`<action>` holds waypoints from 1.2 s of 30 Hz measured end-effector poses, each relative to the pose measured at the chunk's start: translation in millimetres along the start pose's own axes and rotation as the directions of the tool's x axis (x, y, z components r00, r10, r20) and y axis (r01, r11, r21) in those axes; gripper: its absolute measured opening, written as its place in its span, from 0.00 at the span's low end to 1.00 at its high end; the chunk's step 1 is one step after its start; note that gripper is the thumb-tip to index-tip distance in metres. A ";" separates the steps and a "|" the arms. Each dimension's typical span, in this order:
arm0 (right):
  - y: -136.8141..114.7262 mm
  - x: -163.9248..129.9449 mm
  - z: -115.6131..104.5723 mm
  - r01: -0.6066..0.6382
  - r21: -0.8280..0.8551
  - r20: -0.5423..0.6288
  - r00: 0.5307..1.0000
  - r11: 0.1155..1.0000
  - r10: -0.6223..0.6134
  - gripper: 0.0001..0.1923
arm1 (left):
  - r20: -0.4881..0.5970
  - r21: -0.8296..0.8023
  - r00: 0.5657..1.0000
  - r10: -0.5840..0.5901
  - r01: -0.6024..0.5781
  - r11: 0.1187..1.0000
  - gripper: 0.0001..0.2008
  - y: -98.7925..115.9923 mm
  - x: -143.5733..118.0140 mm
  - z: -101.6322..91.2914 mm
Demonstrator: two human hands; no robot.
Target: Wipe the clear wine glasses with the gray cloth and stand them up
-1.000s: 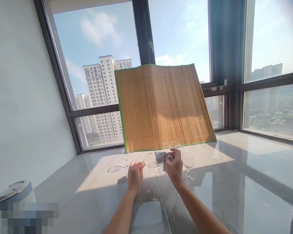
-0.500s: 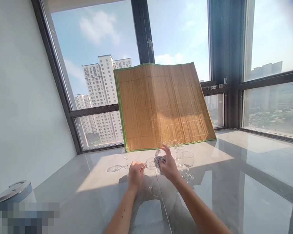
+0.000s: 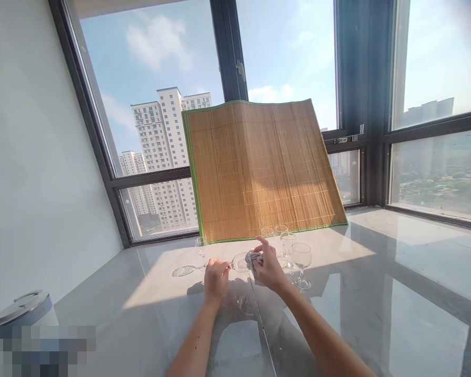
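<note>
My left hand [image 3: 215,280] grips the stem of a clear wine glass [image 3: 240,262] held sideways above the marble counter. My right hand [image 3: 270,269] is closed on a grey cloth [image 3: 253,257] pushed into the bowl's mouth, with the forefinger lifted. Just right of this hand stand several upright wine glasses [image 3: 301,264]. One more upright glass [image 3: 201,250] is to the left, and another glass [image 3: 185,271] lies on its side beside it.
A bamboo mat [image 3: 259,170] with a green edge leans against the window behind the glasses. The glossy marble counter [image 3: 377,303] spreads wide to the right. A white wall runs along the left, with a round metal lid [image 3: 21,308] at the lower left.
My right hand has turned on the cloth inside the glass, its fingers shifting from a closed grip to one with the forefinger raised. The view has dropped slightly.
</note>
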State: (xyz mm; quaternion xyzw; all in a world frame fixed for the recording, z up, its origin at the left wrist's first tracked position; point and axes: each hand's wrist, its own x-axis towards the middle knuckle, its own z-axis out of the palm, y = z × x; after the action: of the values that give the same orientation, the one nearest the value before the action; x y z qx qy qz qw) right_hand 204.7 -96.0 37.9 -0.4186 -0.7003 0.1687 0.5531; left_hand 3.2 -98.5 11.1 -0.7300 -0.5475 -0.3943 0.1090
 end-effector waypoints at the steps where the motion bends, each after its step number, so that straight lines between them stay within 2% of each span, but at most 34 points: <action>1: -0.9 -0.4 -0.7 -0.007 0.026 0.031 0.999 1.000 0.006 0.33 | -0.001 0.010 1.000 -0.007 0.007 1.000 0.12 -1.2 0.0 0.5; 5: -8.2 -4.7 -5.8 0.030 0.100 0.148 0.988 0.995 -0.045 0.39 | 0.006 0.075 0.999 -0.054 0.053 0.996 0.13 -6.4 -0.1 1.7; 9: -13.1 -8.7 -10.3 0.058 0.074 0.241 0.968 0.996 -0.074 0.44 | 0.018 0.090 0.998 -0.057 0.055 0.994 0.14 -8.4 -0.1 1.2; 16: -4.5 -4.6 -5.7 -0.008 0.159 0.130 0.991 0.987 -0.013 0.36 | 0.070 -0.039 0.997 0.016 -0.013 0.999 0.13 -0.5 0.9 1.9; 21: -7.6 -8.1 -3.0 -0.061 0.070 0.126 0.991 0.996 0.052 0.32 | 0.072 0.025 0.997 0.001 -0.002 1.000 0.13 3.3 -0.3 1.5; 23: -11.0 -10.4 -3.8 -0.057 0.049 0.166 0.985 0.997 0.048 0.33 | 0.065 0.061 0.997 -0.030 0.026 0.998 0.13 2.6 -0.6 1.3; 26: -11.9 -12.3 -3.4 -0.019 -0.058 0.197 0.980 0.998 0.030 0.42 | 0.068 0.079 0.996 -0.051 0.045 0.996 0.13 1.7 -0.9 1.2; 29: -6.3 -11.7 -0.2 -0.019 -0.136 0.193 0.980 0.991 0.045 0.41 | 0.095 0.078 0.994 -0.046 0.039 0.996 0.13 2.2 -0.9 1.4; 31: -1.4 -10.2 1.0 -0.029 -0.102 0.202 0.978 0.994 0.049 0.40 | 0.108 0.081 0.993 -0.053 0.045 0.996 0.13 2.6 -0.8 1.4; 36: 5.9 -5.1 -6.4 -0.069 0.125 0.262 0.964 0.990 0.035 0.36 | 0.129 0.086 0.989 -0.067 0.056 0.995 0.13 2.3 -0.6 -0.6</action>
State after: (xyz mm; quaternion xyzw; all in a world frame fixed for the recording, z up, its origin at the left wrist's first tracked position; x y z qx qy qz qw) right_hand 213.1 -97.8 32.7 -0.3734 -0.7425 0.2828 0.4789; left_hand 4.9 -100.1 11.7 -0.7320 -0.5917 -0.3255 0.0901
